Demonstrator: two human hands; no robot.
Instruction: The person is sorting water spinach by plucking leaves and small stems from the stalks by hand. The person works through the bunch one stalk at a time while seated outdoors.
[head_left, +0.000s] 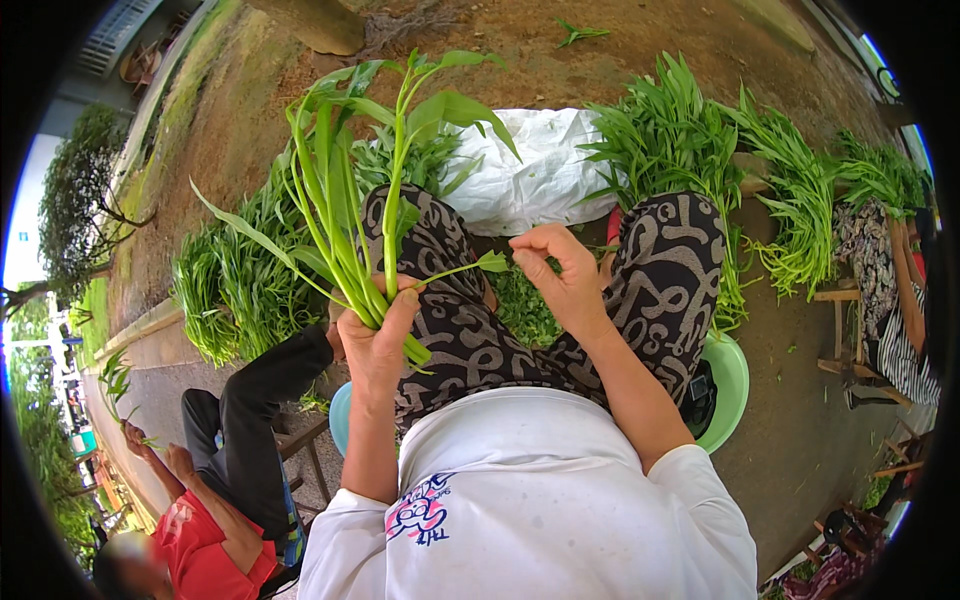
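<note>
My left hand (380, 335) is closed round a small bunch of water spinach (335, 215), its pale green stems upright and the leaves fanning out above. The cut ends poke out below the palm. One thin side shoot (455, 270) leans right from the bunch, with a small leaf at its tip. My right hand (562, 280) hovers just right of that leaf, above my lap, apart from it. Its thumb and forefinger are drawn close together; whether anything tiny is between them cannot be seen. Between my knees, chopped or torn green leaves (525, 308) lie in a pile.
Heaps of water spinach lie at left (240, 270) and right (670, 140), with a white plastic sack (530, 165) between. A green basin (735, 385) is by my right thigh. A person in a red shirt (215, 540) sits at left, holding a sprig. Wooden stools (845, 330) stand right.
</note>
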